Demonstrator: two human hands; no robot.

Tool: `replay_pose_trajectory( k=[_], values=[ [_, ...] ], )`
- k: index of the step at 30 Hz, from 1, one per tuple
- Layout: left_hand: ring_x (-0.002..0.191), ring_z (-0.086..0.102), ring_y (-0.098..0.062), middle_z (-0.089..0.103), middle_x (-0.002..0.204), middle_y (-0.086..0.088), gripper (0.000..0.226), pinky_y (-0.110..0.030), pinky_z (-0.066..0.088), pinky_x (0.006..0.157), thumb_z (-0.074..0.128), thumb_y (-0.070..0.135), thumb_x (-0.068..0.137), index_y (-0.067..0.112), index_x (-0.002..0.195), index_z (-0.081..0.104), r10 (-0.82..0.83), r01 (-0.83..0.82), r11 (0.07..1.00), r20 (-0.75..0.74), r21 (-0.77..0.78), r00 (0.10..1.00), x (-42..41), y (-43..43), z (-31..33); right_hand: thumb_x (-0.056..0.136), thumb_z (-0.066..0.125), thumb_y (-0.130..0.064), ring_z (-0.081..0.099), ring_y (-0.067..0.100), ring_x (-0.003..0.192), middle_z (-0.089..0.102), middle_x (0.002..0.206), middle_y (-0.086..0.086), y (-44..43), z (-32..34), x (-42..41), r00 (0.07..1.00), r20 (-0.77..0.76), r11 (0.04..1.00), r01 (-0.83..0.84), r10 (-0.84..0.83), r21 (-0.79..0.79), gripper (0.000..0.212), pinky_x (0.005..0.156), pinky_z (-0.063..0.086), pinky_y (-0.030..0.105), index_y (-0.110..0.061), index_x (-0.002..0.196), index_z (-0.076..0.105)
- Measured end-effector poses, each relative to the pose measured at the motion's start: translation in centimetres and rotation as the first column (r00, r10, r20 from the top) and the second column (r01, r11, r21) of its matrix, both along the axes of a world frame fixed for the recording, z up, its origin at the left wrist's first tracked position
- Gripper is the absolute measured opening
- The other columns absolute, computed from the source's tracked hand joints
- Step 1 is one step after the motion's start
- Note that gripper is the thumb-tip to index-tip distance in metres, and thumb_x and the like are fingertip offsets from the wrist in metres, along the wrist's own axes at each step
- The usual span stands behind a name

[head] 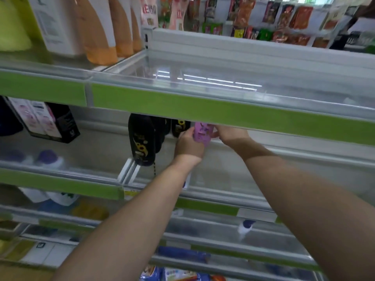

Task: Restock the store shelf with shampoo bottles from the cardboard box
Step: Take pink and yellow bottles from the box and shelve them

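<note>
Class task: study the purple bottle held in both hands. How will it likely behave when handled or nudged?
Probably stiff: the purple bottle shows no denting where the left hand and right hand hold it. Its smooth-looking plastic may be slippery. Tall and narrow like the black bottles beside it, it could tip if knocked.

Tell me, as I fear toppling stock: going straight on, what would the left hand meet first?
Probably the rear black bottle beyond the left hand, which grips the purple bottle; depth unclear.

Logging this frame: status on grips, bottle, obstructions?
Holding purple bottle in left grip and right grip. It's just right of black bottles. Top hidden by upper shelf lip.
</note>
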State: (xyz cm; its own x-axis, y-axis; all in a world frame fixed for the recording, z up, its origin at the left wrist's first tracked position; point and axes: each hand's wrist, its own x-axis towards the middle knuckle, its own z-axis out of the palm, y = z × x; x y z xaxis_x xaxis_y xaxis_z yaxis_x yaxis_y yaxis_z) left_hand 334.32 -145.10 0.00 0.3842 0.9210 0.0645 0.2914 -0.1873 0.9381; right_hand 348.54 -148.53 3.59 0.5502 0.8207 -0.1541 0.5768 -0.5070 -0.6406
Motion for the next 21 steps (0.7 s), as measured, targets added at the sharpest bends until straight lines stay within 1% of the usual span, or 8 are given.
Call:
replay_pose_trajectory(
  k=[4, 7, 9, 11, 13, 15, 17, 21],
  values=[
    [0.103, 0.064, -0.028, 0.068, 0.113, -0.009, 0.058, -0.037, 0.051, 0.097, 0.049, 0.034, 0.063, 0.021, 0.117, 0.068, 0.009, -0.009, 1.000, 0.000, -0.013, 1.000, 0.4, 0.8, -0.7, 0.104, 0.041, -0.031, 0.046, 0.027, 0.136, 0.053, 0.145, 0.012, 0.2, -0.2, 0.1, 0.999, -0.038, 0.999, -0.004, 0.003, -0.040, 0.039, 0.089, 0.032, 0.025, -0.013, 0.134, 0.059],
    [0.104, 0.061, -0.030, 0.063, 0.118, -0.011, 0.043, -0.032, 0.049, 0.096, 0.058, 0.025, 0.078, 0.016, 0.119, 0.067, 0.012, -0.013, 1.000, -0.045, -0.003, 0.999, 0.2, 0.3, 0.5, 0.103, 0.044, -0.029, 0.052, 0.022, 0.127, 0.056, 0.134, 0.008, 0.5, -0.1, -0.5, 0.999, 0.018, 0.999, -0.038, 0.039, -0.033, 0.013, 0.109, 0.035, 0.034, -0.027, 0.103, 0.057],
    [0.107, 0.058, -0.031, 0.057, 0.122, -0.013, 0.037, -0.026, 0.044, 0.092, 0.061, 0.016, 0.085, 0.011, 0.121, 0.065, 0.013, -0.013, 1.000, -0.050, 0.013, 0.999, 0.2, 0.3, 0.8, 0.101, 0.049, -0.020, 0.057, 0.026, 0.119, 0.062, 0.125, 0.011, 1.2, -0.4, -0.6, 0.997, 0.041, 0.994, -0.076, 0.073, 0.079, 0.016, 0.114, 0.035, 0.044, -0.021, 0.095, 0.063],
    [0.109, 0.056, -0.031, 0.054, 0.124, -0.014, 0.035, -0.022, 0.038, 0.087, 0.061, 0.015, 0.087, 0.009, 0.122, 0.064, 0.013, -0.012, 1.000, -0.061, 0.022, 0.998, 0.4, 0.6, 0.6, 0.100, 0.050, -0.016, 0.055, 0.033, 0.124, 0.061, 0.132, 0.016, 1.9, -0.9, -0.4, 0.996, 0.050, 0.990, -0.084, 0.079, 0.115, 0.021, 0.114, 0.034, 0.044, -0.008, 0.110, 0.067],
    [0.111, 0.055, -0.031, 0.053, 0.126, -0.014, 0.036, -0.022, 0.037, 0.087, 0.062, 0.016, 0.088, 0.009, 0.123, 0.062, 0.011, -0.009, 1.000, -0.072, 0.028, 0.997, 0.4, 0.7, 0.5, 0.100, 0.049, -0.025, 0.049, 0.030, 0.131, 0.057, 0.138, 0.010, 1.8, -0.6, -0.7, 0.995, 0.051, 0.990, -0.088, 0.083, 0.110, 0.033, 0.116, 0.030, 0.039, -0.006, 0.122, 0.063],
    [0.112, 0.055, -0.031, 0.051, 0.128, -0.013, 0.038, -0.024, 0.039, 0.091, 0.062, 0.018, 0.089, 0.010, 0.125, 0.060, 0.005, -0.003, 1.000, -0.081, 0.029, 0.997, 0.5, 0.7, 0.4, 0.100, 0.045, -0.029, 0.048, 0.029, 0.133, 0.055, 0.135, 0.005, 1.6, -0.3, -1.0, 0.996, 0.031, 0.994, -0.085, 0.083, 0.069, 0.038, 0.117, 0.031, 0.042, -0.006, 0.126, 0.060],
    [0.113, 0.055, -0.030, 0.050, 0.129, -0.012, 0.039, -0.022, 0.037, 0.088, 0.063, 0.020, 0.089, 0.011, 0.127, 0.059, -0.001, 0.003, 1.000, -0.084, 0.029, 0.996, 0.6, 0.7, 0.4, 0.102, 0.044, -0.025, 0.050, 0.032, 0.133, 0.055, 0.141, 0.011, 1.5, -0.2, -1.2, 0.993, 0.051, 0.989, -0.114, 0.109, 0.098, 0.036, 0.117, 0.031, 0.042, -0.005, 0.128, 0.060],
    [0.116, 0.054, -0.029, 0.050, 0.130, -0.012, 0.041, -0.021, 0.035, 0.088, 0.065, 0.020, 0.089, 0.011, 0.129, 0.058, -0.007, 0.009, 1.000, -0.087, 0.021, 0.996, 0.6, 0.7, 0.6, 0.106, 0.043, -0.012, 0.041, 0.026, 0.140, 0.044, 0.151, 0.011, 1.1, 0.1, -1.2, 0.989, 0.093, 0.992, -0.119, 0.113, 0.052, 0.035, 0.108, 0.020, 0.021, 0.000, 0.137, 0.053]
  ],
)
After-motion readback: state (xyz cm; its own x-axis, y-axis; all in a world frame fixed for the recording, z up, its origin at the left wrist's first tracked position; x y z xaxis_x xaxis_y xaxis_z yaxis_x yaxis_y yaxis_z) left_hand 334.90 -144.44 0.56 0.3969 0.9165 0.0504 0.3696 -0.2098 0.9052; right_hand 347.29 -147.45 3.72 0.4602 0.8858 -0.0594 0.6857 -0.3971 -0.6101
